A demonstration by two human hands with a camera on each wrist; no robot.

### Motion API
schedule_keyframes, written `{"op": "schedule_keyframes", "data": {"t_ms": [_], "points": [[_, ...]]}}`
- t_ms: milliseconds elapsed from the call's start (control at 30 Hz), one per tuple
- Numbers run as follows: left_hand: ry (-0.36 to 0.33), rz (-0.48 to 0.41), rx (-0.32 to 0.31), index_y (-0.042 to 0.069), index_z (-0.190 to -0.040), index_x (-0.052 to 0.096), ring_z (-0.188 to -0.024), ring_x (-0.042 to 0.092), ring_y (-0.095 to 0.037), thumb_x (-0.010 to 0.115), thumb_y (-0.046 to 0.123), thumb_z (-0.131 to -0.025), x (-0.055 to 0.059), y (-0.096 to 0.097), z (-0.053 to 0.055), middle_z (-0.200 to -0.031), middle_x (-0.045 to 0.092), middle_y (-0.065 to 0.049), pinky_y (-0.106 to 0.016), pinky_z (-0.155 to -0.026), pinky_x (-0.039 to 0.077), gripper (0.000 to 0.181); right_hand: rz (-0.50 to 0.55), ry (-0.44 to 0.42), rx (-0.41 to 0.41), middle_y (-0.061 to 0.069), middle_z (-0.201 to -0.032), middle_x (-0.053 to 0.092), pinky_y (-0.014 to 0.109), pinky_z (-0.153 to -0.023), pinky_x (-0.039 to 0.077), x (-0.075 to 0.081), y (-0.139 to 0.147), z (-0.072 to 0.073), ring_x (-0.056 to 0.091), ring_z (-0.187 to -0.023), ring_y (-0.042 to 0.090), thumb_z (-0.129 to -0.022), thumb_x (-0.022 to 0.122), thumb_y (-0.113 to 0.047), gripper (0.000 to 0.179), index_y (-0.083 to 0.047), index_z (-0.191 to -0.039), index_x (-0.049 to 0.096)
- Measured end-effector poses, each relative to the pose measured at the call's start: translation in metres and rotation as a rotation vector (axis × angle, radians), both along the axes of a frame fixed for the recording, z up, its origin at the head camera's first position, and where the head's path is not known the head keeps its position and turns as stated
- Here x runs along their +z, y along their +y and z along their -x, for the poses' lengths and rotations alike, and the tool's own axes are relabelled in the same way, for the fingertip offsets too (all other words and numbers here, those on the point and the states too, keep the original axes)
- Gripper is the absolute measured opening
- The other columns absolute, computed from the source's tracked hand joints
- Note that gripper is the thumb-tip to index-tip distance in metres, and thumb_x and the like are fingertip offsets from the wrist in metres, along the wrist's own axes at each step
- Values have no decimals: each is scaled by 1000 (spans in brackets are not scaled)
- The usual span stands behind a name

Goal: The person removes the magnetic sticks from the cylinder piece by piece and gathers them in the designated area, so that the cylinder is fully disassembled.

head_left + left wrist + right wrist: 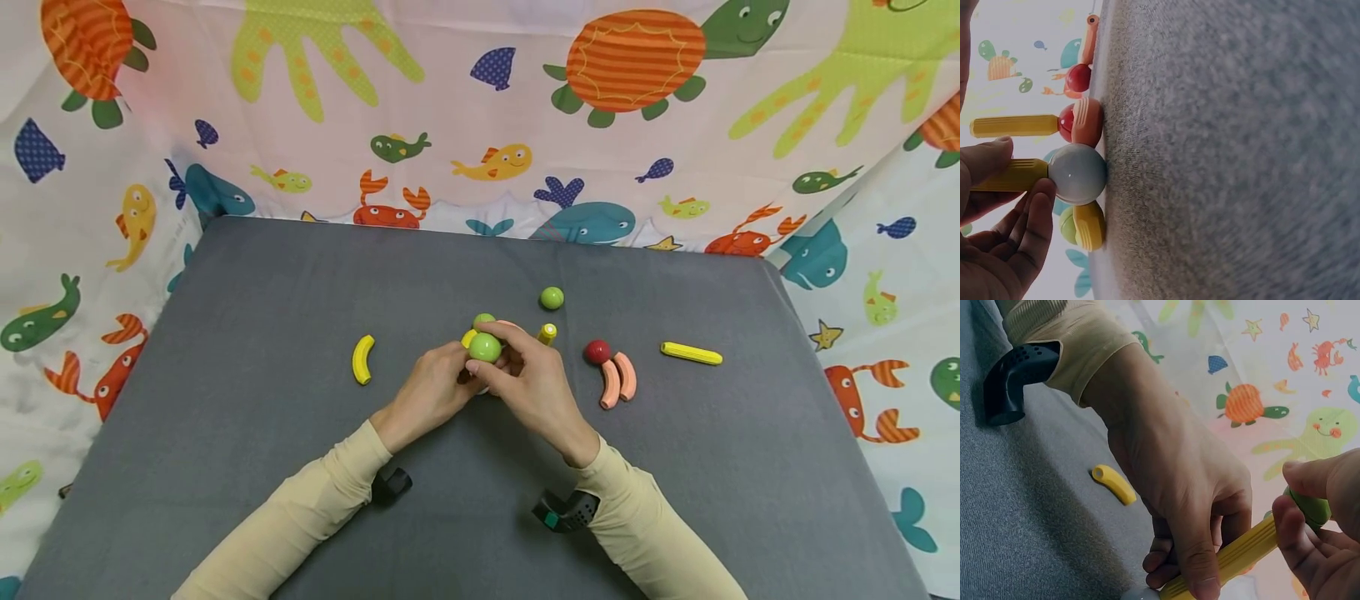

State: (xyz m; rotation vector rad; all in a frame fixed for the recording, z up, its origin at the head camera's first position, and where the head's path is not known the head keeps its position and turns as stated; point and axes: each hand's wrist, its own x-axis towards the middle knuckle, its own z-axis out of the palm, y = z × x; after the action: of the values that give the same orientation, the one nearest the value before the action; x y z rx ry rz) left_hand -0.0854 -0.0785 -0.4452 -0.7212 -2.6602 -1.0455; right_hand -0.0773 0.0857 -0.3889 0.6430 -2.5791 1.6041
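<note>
Near the middle of the table, my left hand [427,387] pinches a straight yellow ridged stick [1019,175]. The stick stands upright, its lower end against a whitish ball [1077,174] on the table. My right hand [542,385] holds a green ball [484,347] between thumb and fingers at the stick's top end; fingers hide where they meet. Beside the whitish ball, a pink curved piece [1088,122] and a yellow curved piece [1090,226] touch it or lie close. A second yellow stick [1015,125] rises from a red ball [1066,122].
A yellow curved piece [362,359] lies to the left. A loose green ball [552,298] sits behind the hands. Rightward are a red ball [597,352], two pink curved pieces [611,385] and a yellow stick [692,353]. A printed curtain [450,100] hangs behind the grey table [247,333].
</note>
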Motion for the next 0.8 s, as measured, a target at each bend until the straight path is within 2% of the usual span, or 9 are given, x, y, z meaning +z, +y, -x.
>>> {"op": "schedule_keyframes", "data": {"t_ms": [233, 400, 467, 533, 667, 800], "points": [[14, 1, 2, 8, -82, 62, -59, 45, -8, 75, 17, -87, 1, 0, 0, -69, 54, -1, -21, -55, 38, 16, 10, 60, 25, 12, -119, 63, 23, -55, 52, -2, -2, -2, 58, -57, 5, -85, 75, -11, 42, -5, -124, 61], [38, 3, -1, 9, -81, 63, -59, 47, -9, 76, 16, -86, 1, -1, 0, -68, 54, -2, -21, -55, 39, 16, -3, 95, 16, 9, -94, 69, 24, -54, 51, 3, -3, 0, 60, -56, 12, -87, 73, -13, 43, -4, -126, 58], [37, 2, -6, 9, -80, 63, -59, 48, -10, 77, 16, -85, 2, -1, 1, -68, 55, -3, -21, -54, 40, 16, -4, 106, 9, 9, -90, 70, 24, -56, 52, 8, -2, 2, 63, -60, 15, -87, 72, -14, 44, -6, -128, 57], [21, -1, -18, 10, -81, 64, -59, 49, -9, 78, 17, -84, 2, -1, 1, -69, 55, -2, -21, -55, 40, 16, 4, 114, -20, 10, -95, 71, 23, -59, 53, 12, 3, 5, 66, -64, 16, -87, 73, -14, 44, -8, -128, 58], [-17, 5, -35, 10, -82, 65, -61, 49, -8, 78, 21, -83, 2, 0, 2, -72, 55, -1, -20, -56, 41, 17, -20, 173, -161, 12, -106, 62, 16, -65, 50, 22, 22, 26, 61, -73, 13, -86, 75, -16, 46, -9, -129, 61], [-48, 22, -23, 9, -82, 65, -61, 48, -7, 78, 22, -84, 3, -1, 2, -73, 56, -2, -20, -56, 40, 18, -111, 206, -314, 17, -106, 51, 17, -68, 42, 22, 47, 63, 52, -76, 17, -88, 73, -19, 45, -8, -130, 62]]}}
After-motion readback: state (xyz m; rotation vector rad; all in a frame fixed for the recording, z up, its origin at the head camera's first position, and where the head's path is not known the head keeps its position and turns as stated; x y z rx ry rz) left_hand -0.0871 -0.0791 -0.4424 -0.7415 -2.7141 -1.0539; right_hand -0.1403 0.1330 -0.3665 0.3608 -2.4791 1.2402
